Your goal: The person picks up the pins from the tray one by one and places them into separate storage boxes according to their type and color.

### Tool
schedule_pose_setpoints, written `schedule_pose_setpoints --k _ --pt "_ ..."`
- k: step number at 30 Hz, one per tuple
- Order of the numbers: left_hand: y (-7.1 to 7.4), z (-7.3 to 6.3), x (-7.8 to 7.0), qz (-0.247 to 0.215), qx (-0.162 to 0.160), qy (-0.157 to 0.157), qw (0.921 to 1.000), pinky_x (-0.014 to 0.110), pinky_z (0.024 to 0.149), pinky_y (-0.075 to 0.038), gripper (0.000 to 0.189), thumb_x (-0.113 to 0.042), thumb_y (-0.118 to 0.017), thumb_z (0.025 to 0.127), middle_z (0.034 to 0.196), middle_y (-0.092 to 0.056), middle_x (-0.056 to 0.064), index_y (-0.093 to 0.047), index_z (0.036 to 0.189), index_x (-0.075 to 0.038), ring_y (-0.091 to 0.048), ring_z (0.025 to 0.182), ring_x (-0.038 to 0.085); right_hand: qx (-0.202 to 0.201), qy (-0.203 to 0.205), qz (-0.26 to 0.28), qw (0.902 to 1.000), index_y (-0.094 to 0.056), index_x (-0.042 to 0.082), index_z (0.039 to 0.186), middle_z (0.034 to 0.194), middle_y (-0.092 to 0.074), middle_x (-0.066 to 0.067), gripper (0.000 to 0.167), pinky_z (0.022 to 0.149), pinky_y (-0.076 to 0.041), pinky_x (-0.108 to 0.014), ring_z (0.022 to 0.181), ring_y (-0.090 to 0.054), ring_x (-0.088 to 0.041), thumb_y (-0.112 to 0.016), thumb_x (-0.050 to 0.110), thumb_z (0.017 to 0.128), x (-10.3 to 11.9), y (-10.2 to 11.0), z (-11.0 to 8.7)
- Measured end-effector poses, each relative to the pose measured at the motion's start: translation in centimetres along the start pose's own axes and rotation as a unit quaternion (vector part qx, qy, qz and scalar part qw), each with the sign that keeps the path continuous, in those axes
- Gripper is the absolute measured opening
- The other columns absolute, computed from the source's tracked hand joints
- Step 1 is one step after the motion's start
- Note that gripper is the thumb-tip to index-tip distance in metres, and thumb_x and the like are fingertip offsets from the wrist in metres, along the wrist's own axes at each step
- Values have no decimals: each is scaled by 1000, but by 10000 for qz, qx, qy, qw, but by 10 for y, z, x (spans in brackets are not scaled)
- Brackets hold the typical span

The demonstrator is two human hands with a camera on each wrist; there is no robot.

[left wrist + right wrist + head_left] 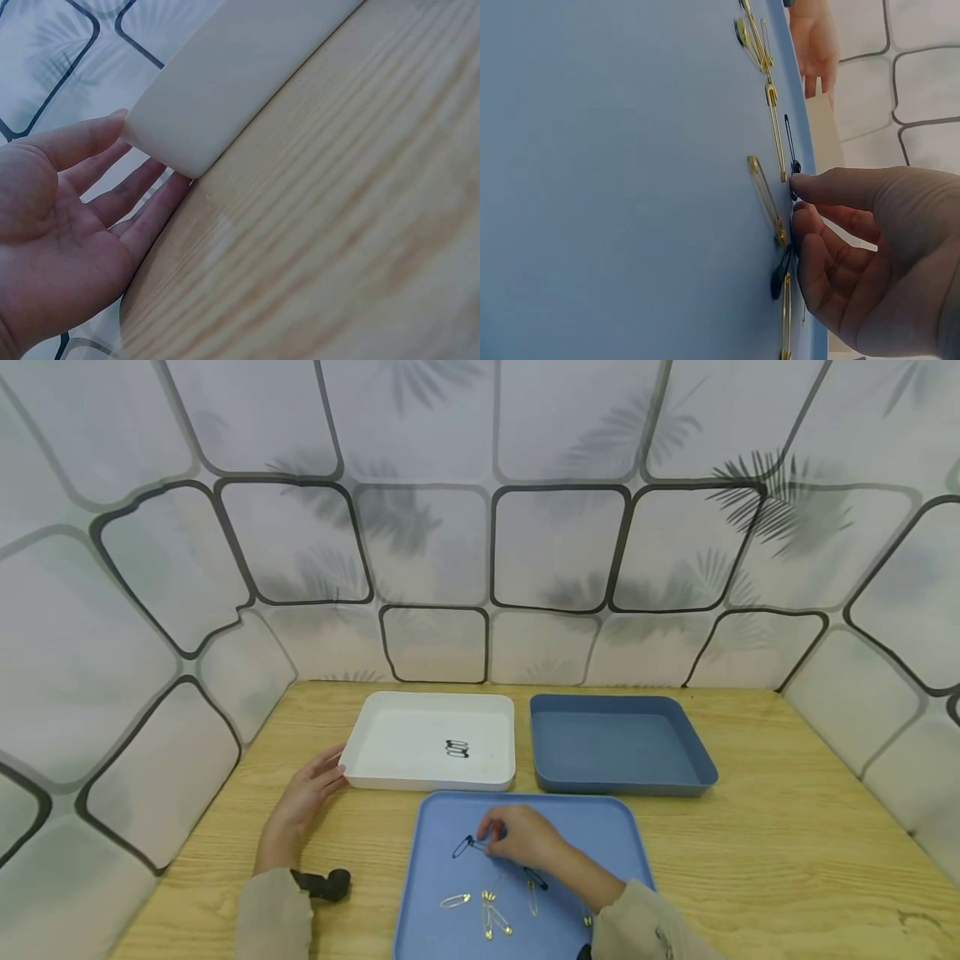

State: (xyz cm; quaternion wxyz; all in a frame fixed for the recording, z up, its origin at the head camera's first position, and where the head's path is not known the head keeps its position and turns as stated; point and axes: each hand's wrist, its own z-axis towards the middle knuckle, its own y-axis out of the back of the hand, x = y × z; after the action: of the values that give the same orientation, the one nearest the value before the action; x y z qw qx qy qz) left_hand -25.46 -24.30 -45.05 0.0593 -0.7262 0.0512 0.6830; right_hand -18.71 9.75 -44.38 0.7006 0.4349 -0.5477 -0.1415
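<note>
My left hand (pixel 306 793) touches the left side of a white tray (pixel 427 781) near its front corner, fingers fairly straight; the left wrist view shows thumb and fingertips at the tray wall (pixel 217 82). Over a light blue tray (pixel 420 877), my right hand (pixel 528 837) pinches a black safety pin (pixel 795 169) between thumb and forefinger. Another black safety pin (pixel 461 847) lies just left of those fingertips. Several gold safety pins (pixel 454 901) are scattered nearer me on the blue tray, and one more black pin (pixel 536 878) lies below the right hand.
Black safety pins (pixel 457 748) lie side by side inside the white tray. To its right stands a dark blue tray (pixel 622 787). All three trays are on a wooden table (pixel 787 860), with a patterned curtain (pixel 555 552) behind and at both sides.
</note>
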Motion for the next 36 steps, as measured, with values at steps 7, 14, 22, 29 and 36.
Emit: schedule_pose_setpoints --k 7,14,22,29,36 --pt "1 0 0 31 16 40 10000 25 95 -37 51 -8 -42 99 144 -23 24 -21 144 1 -42 119 16 -20 32 -60 10000 -66 17 79 63 -50 12 16 57 -37 -25 59 -44 -5 -75 6 71 1 0 0" --pt "1 0 0 16 23 -38 10000 23 93 -38 52 -9 -43 98 143 -23 25 -21 143 3 -45 116 13 38 -25 -49 10000 -66 17 79 62 -49 12 17 55 -37 -24 57 -44 -5 -73 4 71 3 1 -1" --pt "0 -1 0 -19 23 -80 10000 24 93 -39 52 -8 -44 97 143 -23 26 -22 143 4 -45 115 13 117 -121 -28 9999 -66 16 78 61 -49 11 17 53 -37 -25 56 -43 -6 -72 1 71 8 3 -3" --pt "0 -1 2 -79 -12 -47 10000 22 90 -40 53 -9 -47 97 143 -24 25 -23 143 3 -45 115 14 140 -128 -146 9997 -66 16 78 62 -49 11 18 52 -37 -24 54 -43 -6 -71 1 70 14 9 -4" --pt "1 0 2 -107 15 -26 9999 23 92 -39 53 -8 -45 97 144 -22 25 -21 143 3 -44 117 16 188 -196 -172 9995 -66 17 80 63 -50 10 19 49 -37 -24 51 -44 -6 -71 1 71 18 16 -2"
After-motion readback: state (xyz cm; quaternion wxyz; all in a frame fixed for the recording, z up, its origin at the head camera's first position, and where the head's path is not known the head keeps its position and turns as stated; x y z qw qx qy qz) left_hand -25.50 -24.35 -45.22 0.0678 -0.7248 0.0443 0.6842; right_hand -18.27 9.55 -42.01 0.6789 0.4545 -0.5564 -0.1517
